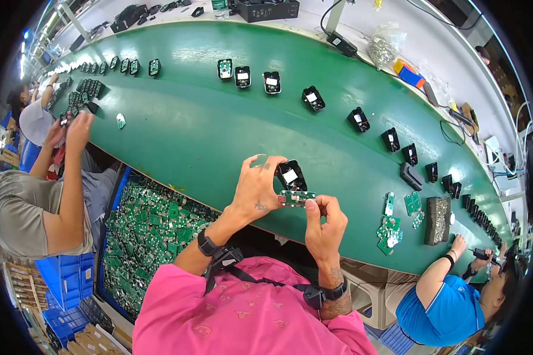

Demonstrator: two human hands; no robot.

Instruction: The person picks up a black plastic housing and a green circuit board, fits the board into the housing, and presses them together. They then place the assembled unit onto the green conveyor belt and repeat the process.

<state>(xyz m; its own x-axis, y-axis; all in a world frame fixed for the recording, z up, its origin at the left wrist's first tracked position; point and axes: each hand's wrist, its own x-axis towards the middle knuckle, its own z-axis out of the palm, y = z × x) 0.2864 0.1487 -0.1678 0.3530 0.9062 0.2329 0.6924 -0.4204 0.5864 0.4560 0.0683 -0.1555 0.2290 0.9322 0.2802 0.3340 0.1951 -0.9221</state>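
Note:
In front of me a green circuit board point(298, 199) is held level between both hands, just on the near side of an open black plastic housing point(292, 176). My left hand point(256, 186) has its fingers around the housing's left side, and its thumb side meets the board's left end. Thumb and bent fingers of my right hand point(324, 225) pinch the board's right end. Inside the housing a white label shows. The left fingertips behind the housing are partly hidden.
A bin of loose circuit boards point(154, 231) stands left of me. Black housings point(272, 82) line the far side of the green bench point(189, 112). Loose boards point(389, 234) and a rough grey block point(437, 220) lie to the right. Co-workers sit on both sides.

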